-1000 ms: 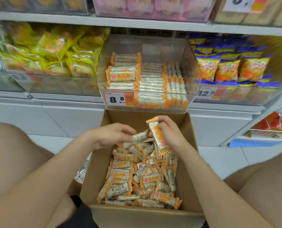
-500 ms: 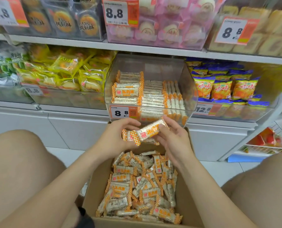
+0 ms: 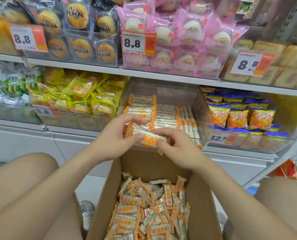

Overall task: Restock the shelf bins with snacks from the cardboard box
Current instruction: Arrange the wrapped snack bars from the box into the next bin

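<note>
Snack bars (image 3: 150, 140) in orange-and-white wrappers are held as a small bundle between both hands, in front of the clear shelf bin (image 3: 204, 110). The left hand (image 3: 114, 137) pinches the bundle's left end with thumb and curled fingers. The right hand (image 3: 177, 149) grips its right end. Below, the cardboard box (image 3: 106, 201) holds a loose pile of bars (image 3: 149, 210).

Cardboard box (image 3: 201, 206) cut off at 6 o'clock. My left hand (image 3: 113, 141) and right hand (image 3: 177, 150) cover the front lip of the clear bin (image 3: 203, 116). Bars (image 3: 149, 139) between them, count unclear. Red packets (image 3: 290, 172) at 4 o'clock blurred, cut by edge.
</note>
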A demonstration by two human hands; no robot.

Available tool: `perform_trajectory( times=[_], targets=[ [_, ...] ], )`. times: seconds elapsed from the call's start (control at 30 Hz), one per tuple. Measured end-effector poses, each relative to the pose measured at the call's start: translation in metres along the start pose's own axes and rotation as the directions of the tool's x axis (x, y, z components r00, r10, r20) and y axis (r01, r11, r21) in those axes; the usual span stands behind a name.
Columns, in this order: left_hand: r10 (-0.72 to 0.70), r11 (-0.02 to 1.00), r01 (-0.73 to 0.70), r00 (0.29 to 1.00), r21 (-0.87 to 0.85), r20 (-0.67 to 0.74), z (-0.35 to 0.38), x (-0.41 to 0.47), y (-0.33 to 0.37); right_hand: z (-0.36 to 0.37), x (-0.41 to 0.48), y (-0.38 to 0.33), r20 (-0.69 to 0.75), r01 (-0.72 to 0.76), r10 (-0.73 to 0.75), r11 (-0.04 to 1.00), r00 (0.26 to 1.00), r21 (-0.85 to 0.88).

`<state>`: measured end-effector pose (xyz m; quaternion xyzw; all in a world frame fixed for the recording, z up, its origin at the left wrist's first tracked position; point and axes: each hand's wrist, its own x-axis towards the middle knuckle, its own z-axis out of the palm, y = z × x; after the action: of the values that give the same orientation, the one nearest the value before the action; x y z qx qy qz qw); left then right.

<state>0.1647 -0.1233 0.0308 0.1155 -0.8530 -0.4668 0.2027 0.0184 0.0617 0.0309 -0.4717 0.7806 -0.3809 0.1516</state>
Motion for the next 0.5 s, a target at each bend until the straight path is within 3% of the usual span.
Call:
perform_trajectory(
  times=[0.07,0.13,0.2,0.27,0.33,0.5],
  targets=[
    [0.037,0.997,-0.034,0.998,0.070,-0.042,-0.006,0.013,-0.004,-0.010,0.018,-0.004,0.009,0.047,-0.046,0.995,0.999,-0.083],
    [0.075,0.965,-0.026,0.981,0.259,-0.181,-0.010,0.026,-0.012,-0.018,0.040,-0.006,-0.053,0.054,-0.062,0.988,0.997,-0.144],
    [0.104,0.911,0.050,0.933,0.409,-0.346,-0.012,0.037,-0.020,-0.022,0.065,-0.002,-0.103,0.037,-0.062,0.973,0.993,-0.228],
    [0.026,0.864,0.196,0.902,0.463,-0.432,-0.009,0.044,-0.026,-0.020,0.088,0.009,-0.083,0.011,-0.040,0.946,0.996,-0.323],
    [-0.051,0.812,0.300,0.891,0.501,-0.451,-0.004,0.049,-0.029,-0.011,0.106,0.018,-0.031,0.005,-0.018,0.925,0.999,-0.379],
    [0.016,0.651,0.323,0.899,0.687,-0.438,0.003,0.059,-0.031,0.027,0.133,0.030,-0.033,-0.005,-0.008,0.921,0.999,-0.391]
  ],
)
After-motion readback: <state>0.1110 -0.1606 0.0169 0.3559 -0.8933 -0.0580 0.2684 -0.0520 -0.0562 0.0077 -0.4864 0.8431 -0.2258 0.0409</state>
